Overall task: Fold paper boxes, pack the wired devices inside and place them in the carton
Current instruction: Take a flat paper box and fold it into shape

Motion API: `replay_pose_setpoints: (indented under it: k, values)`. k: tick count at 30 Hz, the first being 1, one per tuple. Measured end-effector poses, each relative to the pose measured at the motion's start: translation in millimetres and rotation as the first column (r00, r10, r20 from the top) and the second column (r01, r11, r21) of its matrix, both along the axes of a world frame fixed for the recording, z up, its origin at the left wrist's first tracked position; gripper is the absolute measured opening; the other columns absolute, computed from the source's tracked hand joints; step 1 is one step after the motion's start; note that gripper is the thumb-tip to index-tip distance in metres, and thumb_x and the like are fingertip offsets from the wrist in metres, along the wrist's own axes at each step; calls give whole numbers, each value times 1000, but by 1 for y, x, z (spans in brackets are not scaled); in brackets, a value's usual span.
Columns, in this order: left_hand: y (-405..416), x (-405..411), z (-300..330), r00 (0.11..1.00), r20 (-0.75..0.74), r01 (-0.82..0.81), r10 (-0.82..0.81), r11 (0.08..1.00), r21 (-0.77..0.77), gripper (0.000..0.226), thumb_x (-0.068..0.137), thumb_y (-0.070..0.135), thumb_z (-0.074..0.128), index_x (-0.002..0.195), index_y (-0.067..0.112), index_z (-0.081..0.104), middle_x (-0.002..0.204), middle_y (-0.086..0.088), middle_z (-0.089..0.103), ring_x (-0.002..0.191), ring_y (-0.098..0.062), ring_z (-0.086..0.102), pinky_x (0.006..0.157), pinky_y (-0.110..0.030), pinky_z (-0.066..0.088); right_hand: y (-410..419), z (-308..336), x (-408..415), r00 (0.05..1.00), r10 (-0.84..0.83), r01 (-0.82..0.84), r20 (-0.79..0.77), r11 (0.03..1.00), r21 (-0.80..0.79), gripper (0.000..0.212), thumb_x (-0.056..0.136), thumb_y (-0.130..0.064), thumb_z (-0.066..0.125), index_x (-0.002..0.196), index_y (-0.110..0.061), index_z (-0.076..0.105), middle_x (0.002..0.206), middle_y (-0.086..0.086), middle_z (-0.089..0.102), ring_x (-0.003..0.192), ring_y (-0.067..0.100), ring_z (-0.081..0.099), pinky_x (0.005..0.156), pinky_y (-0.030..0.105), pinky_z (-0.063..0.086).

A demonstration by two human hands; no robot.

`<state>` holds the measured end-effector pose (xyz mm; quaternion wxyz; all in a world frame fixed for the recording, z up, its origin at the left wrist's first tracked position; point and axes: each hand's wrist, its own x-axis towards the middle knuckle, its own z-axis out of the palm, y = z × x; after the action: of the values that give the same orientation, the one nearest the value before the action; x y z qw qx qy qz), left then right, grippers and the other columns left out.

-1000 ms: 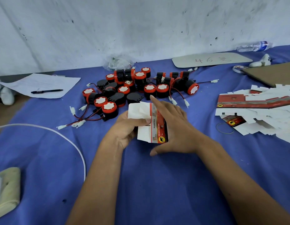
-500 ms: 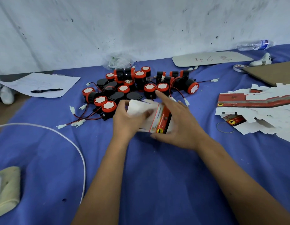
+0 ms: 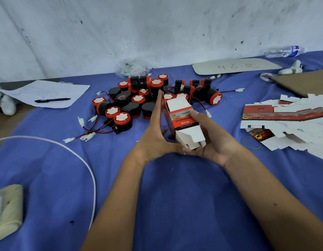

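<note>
Box half-formed, held up between your two hands over the blue cloth.

Your left hand (image 3: 153,134) has its fingers straight and pressed together, flat against the left wall of the small white paper box with red and black printed band (image 3: 184,122), so that side stays square. Your right hand (image 3: 214,140) cradles the box from the right, thumb curled over the printed face; near-end flaps hang loose toward you, likely next to tuck. Just behind lies the heap of round black-and-orange wired devices with white connectors (image 3: 139,104), within reach for packing. Right of you sits the pile of flat white and red box blanks (image 3: 287,120). Farther right, a brown cardboard sheet (image 3: 305,84), maybe the carton, cannot tell.
</note>
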<state>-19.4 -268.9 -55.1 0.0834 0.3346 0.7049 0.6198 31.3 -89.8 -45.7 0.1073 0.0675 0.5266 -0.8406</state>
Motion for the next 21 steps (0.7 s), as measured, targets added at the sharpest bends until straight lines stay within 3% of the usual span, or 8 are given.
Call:
replay_pose_setpoints:
  k: [4,8,10,12,14,17,19,21]
  values:
    - [2,-4,-1,977,-181,-107,108,994,18,148,61,8,99,164,29,-4,171,8,14,157,-8,18,122,-47,36,-2,3,-1,997,44,-45,58,999,22,52,78,-59,72,108,-17,79,110,17,73,86,32,71,85,55,57]
    - [4,-4,-4,959,-251,-129,131,991,27,126,69,9,93,165,25,13,163,19,33,147,-6,39,114,-31,45,-3,2,0,984,167,-173,57,976,135,76,71,-76,64,113,-14,77,108,21,73,90,40,73,92,54,56]
    - [7,-2,-3,951,-252,-173,179,984,45,110,75,15,91,162,25,25,161,18,38,145,-6,42,114,-32,45,-6,3,-1,984,173,-178,49,974,143,88,71,-87,53,115,-14,76,110,22,73,95,41,72,93,54,56]
    - [10,-1,0,951,-163,-242,263,961,134,93,79,20,88,157,27,36,155,14,47,142,-8,47,113,-42,47,-8,4,-1,993,117,-117,5,989,85,89,76,-87,44,119,-15,74,120,21,70,108,42,69,95,56,55]
    - [12,1,4,952,56,-303,300,907,291,77,83,19,80,150,27,45,145,10,56,135,-15,55,107,-47,53,-9,3,-1,994,48,-43,-103,998,46,77,84,-77,49,132,-19,65,128,15,68,113,38,67,87,53,58]
    - [12,4,8,922,351,-303,162,866,397,60,87,24,72,142,32,50,141,-3,60,118,-24,67,92,-47,58,-10,0,1,970,25,2,-243,994,110,69,85,-58,62,148,-34,45,132,4,66,104,34,70,74,44,59]
    - [12,4,8,908,410,-266,86,875,405,56,87,24,72,139,32,52,135,-5,63,106,-20,71,86,-45,59,-10,-1,2,960,23,31,-278,982,188,71,84,-52,65,149,-37,42,128,4,67,97,31,71,65,36,56]
    - [13,5,10,890,452,-264,57,873,411,53,88,26,76,136,34,54,136,-7,64,107,-20,70,84,-42,60,-12,-2,2,948,-22,104,-318,964,244,64,86,-51,64,146,-34,48,125,5,68,91,28,71,59,32,53]
